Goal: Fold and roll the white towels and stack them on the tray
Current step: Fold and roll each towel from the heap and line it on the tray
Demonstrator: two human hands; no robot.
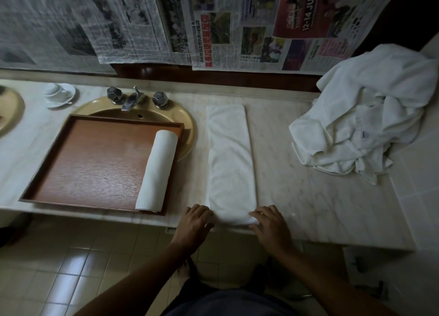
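White terry cloth lies under both hands at the near edge of the table (308,197). The left hand (193,223) rests palm down, fingers (202,211) loosely spread, on the near left corner of a folded towel (230,159). The right hand (270,225) rests the same way on the near right corner, its fingers curled over a small roll started at the towel's near end. Neither hand is closed around anything.

The folded towel is a long narrow strip running away from the person toward the back of the pale marble table.

To its left sits a brown wooden tray (90,159), lying partly over a tan sink (190,128). One rolled towel (158,171) lies along the tray's right side. Behind the tray stand a tap (129,102) and two faceted knobs.

Further left, a white cup on a saucer (59,95) stands on the table.

To the right, well apart from the folded towel, a loose heap of white towels (370,116) is piled on the table.

Newspaper sheets (237,23) hang across the wall behind.
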